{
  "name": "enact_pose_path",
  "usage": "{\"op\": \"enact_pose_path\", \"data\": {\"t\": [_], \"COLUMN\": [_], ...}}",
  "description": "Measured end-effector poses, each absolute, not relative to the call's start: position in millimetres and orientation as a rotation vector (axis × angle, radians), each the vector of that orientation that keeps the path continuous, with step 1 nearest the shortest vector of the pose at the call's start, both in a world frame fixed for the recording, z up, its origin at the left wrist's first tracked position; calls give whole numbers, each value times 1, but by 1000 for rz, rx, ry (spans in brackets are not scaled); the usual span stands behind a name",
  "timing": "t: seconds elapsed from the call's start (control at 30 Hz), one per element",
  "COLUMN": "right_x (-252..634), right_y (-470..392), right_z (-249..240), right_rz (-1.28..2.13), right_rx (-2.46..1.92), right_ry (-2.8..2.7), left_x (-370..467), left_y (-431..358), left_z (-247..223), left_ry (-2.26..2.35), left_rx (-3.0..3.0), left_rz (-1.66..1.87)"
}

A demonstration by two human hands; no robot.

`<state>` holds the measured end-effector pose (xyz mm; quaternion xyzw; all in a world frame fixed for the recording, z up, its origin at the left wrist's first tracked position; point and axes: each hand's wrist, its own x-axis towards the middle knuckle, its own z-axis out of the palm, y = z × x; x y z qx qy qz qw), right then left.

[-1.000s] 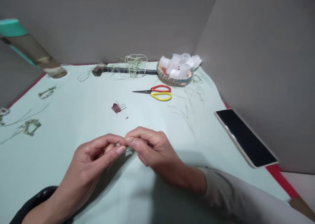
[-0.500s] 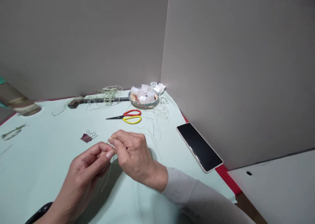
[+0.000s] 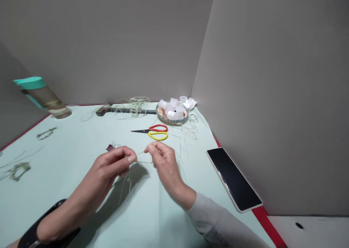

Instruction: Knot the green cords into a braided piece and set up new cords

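Observation:
My left hand [image 3: 109, 170] pinches thin green cords, whose loose ends [image 3: 125, 184] hang below the fingertips. To its right, my right hand [image 3: 165, 164] grips strands of the same cord [image 3: 143, 162], which stretch between the two hands. Scissors [image 3: 153, 131] with one red and one yellow handle lie just beyond my hands, blades pointing left. A dark red binder clip [image 3: 111, 147] is partly hidden behind my left hand. What my left fingertips hold between them is too small to make out.
A woven basket [image 3: 172, 121] of small plastic cups stands at the back, beside a cord tangle [image 3: 137, 104] on a dark bar [image 3: 122, 111]. A phone [image 3: 234, 179] lies right. Left are a bottle [image 3: 49, 99] and knotted cord pieces [image 3: 20, 171]. Grey panels rise behind.
My right hand has moved away from my left, and cord now spans the gap between them. The camera view has turned left, showing more of the bottle and another knotted piece.

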<state>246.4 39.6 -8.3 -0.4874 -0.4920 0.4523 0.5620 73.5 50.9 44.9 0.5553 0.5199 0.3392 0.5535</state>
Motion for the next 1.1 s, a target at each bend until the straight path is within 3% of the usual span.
{"op": "enact_pose_path", "data": {"t": [0.37, 0.57, 0.8, 1.1], "right_x": [264, 248, 237, 235], "right_y": [41, 30, 32, 34], "right_z": [20, 58, 56, 55], "right_rz": [870, 1015, 610, 847], "right_rx": [-1066, -967, -999, -1040], "right_ry": [-1348, -1667, -1971, -1785], "left_x": [38, 30, 27, 35], "left_y": [66, 70, 77, 79], "left_z": [90, 96, 92, 88], "left_ry": [1027, 971, 956, 968], "left_rx": [1502, 1646, 1681, 1533], "left_rz": [656, 636, 627, 596]}}
